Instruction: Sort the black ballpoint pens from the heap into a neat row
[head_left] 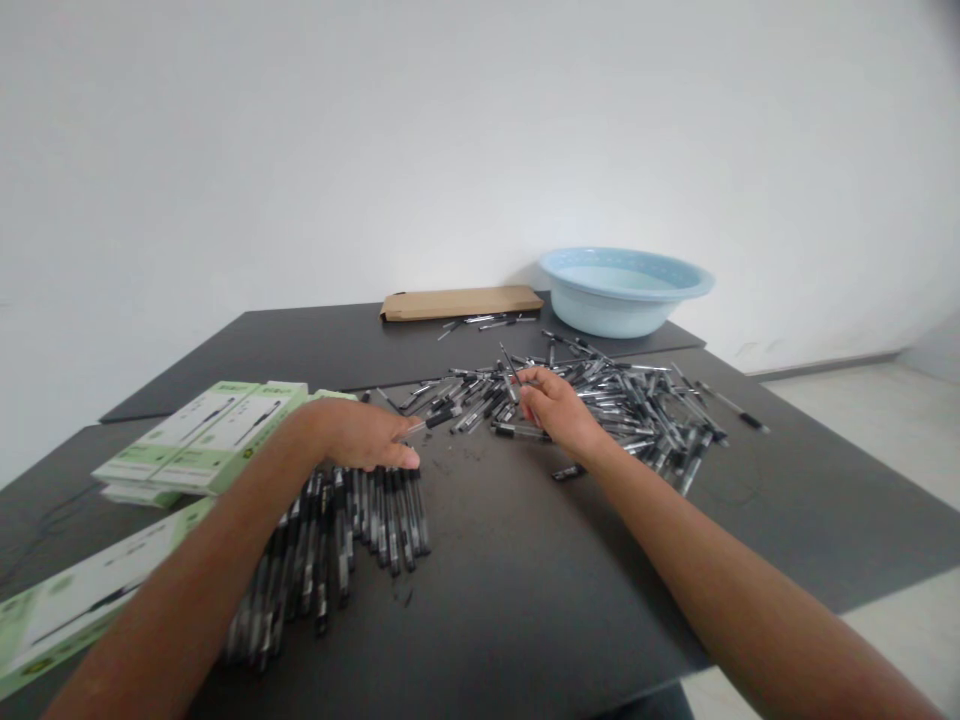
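My left hand (367, 433) hovers over the far end of a neat row of black pens (352, 530) and pinches one black pen (439, 419) that points right. My right hand (555, 405) reaches into a loose heap of pens (637, 400) and pinches a thin pen part (510, 365) that sticks up and back from its fingers. Both hands are closed on what they hold.
The dark grey table (525, 560) carries green and white pen boxes (206, 435) at the left and another box (75, 600) at the near left. A flat brown carton (457, 301) and a pale blue basin (622, 290) stand at the back by the white wall.
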